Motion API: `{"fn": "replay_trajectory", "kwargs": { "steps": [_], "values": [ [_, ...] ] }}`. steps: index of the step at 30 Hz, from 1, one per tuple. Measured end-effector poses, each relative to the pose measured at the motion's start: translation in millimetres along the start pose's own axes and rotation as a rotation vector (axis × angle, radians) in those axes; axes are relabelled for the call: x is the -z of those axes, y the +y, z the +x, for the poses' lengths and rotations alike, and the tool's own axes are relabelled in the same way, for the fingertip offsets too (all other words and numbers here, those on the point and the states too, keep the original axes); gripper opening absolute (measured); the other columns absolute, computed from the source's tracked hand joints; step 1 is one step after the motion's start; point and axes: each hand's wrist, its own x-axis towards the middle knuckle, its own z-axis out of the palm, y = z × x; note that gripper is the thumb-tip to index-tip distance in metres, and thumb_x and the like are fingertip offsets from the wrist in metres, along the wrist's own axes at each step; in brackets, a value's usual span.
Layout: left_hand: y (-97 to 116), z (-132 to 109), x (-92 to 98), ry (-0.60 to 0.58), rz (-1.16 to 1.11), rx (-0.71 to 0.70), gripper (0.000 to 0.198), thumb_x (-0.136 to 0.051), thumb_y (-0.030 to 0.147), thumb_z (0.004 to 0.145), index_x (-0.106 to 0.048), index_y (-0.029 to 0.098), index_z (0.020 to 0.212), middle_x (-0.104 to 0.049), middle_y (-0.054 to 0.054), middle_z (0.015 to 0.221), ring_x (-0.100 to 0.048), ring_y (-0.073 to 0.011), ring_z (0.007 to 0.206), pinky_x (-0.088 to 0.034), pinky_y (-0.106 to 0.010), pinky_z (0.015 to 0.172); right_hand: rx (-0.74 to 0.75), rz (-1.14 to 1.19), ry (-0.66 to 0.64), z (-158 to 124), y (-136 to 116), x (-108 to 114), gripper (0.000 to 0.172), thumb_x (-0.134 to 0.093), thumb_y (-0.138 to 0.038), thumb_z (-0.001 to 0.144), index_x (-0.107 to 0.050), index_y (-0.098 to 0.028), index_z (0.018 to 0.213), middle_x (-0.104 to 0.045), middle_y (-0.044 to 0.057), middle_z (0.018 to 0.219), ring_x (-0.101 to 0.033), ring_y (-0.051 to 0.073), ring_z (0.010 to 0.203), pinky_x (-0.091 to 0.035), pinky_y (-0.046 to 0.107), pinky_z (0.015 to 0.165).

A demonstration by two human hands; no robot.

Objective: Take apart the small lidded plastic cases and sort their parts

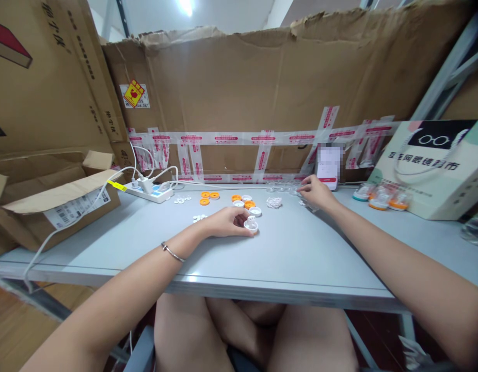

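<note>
- Clock directions are read from the seated person's side of the grey bench (223,263); 12 o'clock points away from the seat.
- Left hand (231,222): thumb and fingers grasp a shallow, round, white plastic cap (250,228) by its rim, at 3 o'clock from the palm. It opens upward, has no long axis and carries a small whitish piece (251,219). Contact between its base and the bench cannot be confirmed.
- Right hand (315,191): fingers bent downward at the 3 o'clock end of a row of small, clear plastic pieces (281,187). Whether they grip one or are released, I cannot tell.
- Governing relation: the row lies at 9 o'clock from the right fingers, long axis running 9 to 3. From the held cap it lies at 1 o'clock, well apart. The right hand is nearer.
- Adjacent items: a tangled, thin, white bundle (274,202) lies between the hands; a cluster of round, orange and white plastic caps (250,205) sits near the held cap, at 12 o'clock.
</note>
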Motion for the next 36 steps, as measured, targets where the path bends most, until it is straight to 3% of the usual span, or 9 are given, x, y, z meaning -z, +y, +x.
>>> {"fn": "replay_trajectory", "kwargs": {
  "steps": [4, 8, 10, 14, 17, 24, 30, 34, 36],
  "values": [
    [0.1, -0.3, -0.3, -0.006, -0.009, 0.005, 0.04, -0.064, 0.044, 0.064, -0.056, 0.014, 0.089, -0.053, -0.001, 0.078, -0.049, -0.0109, 0.069, -0.04, -0.022, 0.063, -0.027, 0.017, 0.04, -3.7, -8.9, 5.5, 0.022, -0.05, -0.012, 0.066, -0.044, -0.019, 0.086, -0.064, 0.006, 0.083, -0.058, 0.019, 0.074, -0.041, 0.029, 0.065],
    [0.3, -0.5, -0.4, 0.002, -0.014, 0.001, 0.04, -0.065, 0.043, 0.064, -0.056, 0.014, 0.089, -0.054, -0.001, 0.079, -0.049, -0.0109, 0.07, -0.04, -0.022, 0.063, 0.072, 0.131, 0.055, -18.7, -36.2, 12.2, 0.014, -0.054, -0.025, 0.07, -0.048, -0.018, 0.081, -0.061, 0.006, 0.082, -0.056, 0.018, 0.075, -0.042, 0.03, 0.069],
    [0.2, -0.3, -0.4, 0.004, -0.018, -0.002, 0.04, -0.065, 0.043, 0.064, -0.056, 0.014, 0.09, -0.054, -0.001, 0.078, -0.049, -0.0107, 0.069, -0.04, -0.022, 0.063, 0.178, 0.193, -0.058, -34.7, -58.8, 13.0, 0.017, -0.054, -0.033, 0.072, -0.051, -0.019, 0.08, -0.061, 0.004, 0.079, -0.055, 0.015, 0.07, -0.042, 0.027, 0.066],
    [-0.5, 0.2, -0.6, 0.006, -0.026, -0.019, 0.041, -0.065, 0.042, 0.064, -0.056, 0.013, 0.091, -0.054, 0.0, 0.076, -0.049, -0.0103, 0.067, -0.04, -0.022, 0.061, 0.51, 0.288, -0.532, -73.5, -105.9, 11.5, 0.029, -0.055, -0.044, 0.073, -0.059, -0.017, 0.084, -0.06, 0.003, 0.079, -0.053, 0.014, 0.071, -0.04, 0.026, 0.063],
    [-1.0, 1.0, -1.0, 0.013, -0.02, -0.044, 0.038, -0.066, 0.041, 0.064, -0.056, 0.013, 0.087, -0.053, 0.0, 0.074, -0.048, -0.0101, 0.065, -0.04, -0.022, 0.059, 0.605, 0.264, -0.631, -91.4, -123.6, 7.6, 0.031, -0.058, -0.043, 0.072, -0.059, -0.018, 0.09, -0.059, 0.002, 0.077, -0.051, 0.013, 0.07, -0.039, 0.025, 0.062],
    [-3.5, 3.4, -5.6, 0.048, -0.011, -0.071, 0.033, -0.065, 0.038, 0.065, -0.056, 0.011, 0.081, -0.056, -0.002, 0.073, -0.051, -0.0108, 0.066, -0.042, -0.022, 0.06, 0.733, 0.263, -0.455, -100.8, -123.5, -5.3, 0.012, -0.053, -0.027, 0.077, -0.057, -0.016, 0.08, -0.059, 0.003, 0.079, -0.052, 0.013, 0.071, -0.04, 0.027, 0.067],
    [-2.4, 2.5, -9.1, 0.107, 0.028, -0.018, 0.035, -0.065, 0.043, 0.063, -0.057, 0.012, 0.079, -0.058, -0.002, 0.072, -0.052, -0.0112, 0.064, -0.041, -0.021, 0.056, 0.531, 0.442, -0.122, -103.5, -139.9, 9.5, 0.016, -0.052, -0.033, 0.078, -0.055, -0.017, 0.082, -0.061, 0.004, 0.077, -0.056, 0.015, 0.069, -0.044, 0.028, 0.063],
    [2.7, -0.6, -9.7, 0.137, 0.049, -0.037, 0.032, -0.065, 0.039, 0.064, -0.059, 0.013, 0.081, -0.057, -0.001, 0.07, -0.049, -0.0094, 0.061, -0.039, -0.02, 0.056, 0.489, 0.602, -0.29, -108.2, -146.0, 18.0, 0.019, -0.053, -0.034, 0.077, -0.056, -0.018, 0.087, -0.063, 0.004, 0.079, -0.06, 0.016, 0.074, -0.047, 0.03, 0.067],
    [5.3, -2.4, -9.5, 0.121, 0.058, -0.065, 0.031, -0.064, 0.037, 0.065, -0.06, 0.013, 0.083, -0.057, -0.001, 0.072, -0.049, -0.0094, 0.063, -0.04, -0.021, 0.058, 0.454, 0.702, -0.305, -110.2, -146.7, 20.5, 0.021, -0.053, -0.034, 0.078, -0.055, -0.018, 0.091, -0.062, 0.002, 0.074, -0.06, 0.015, 0.069, -0.048, 0.029, 0.064]
  ]
}}
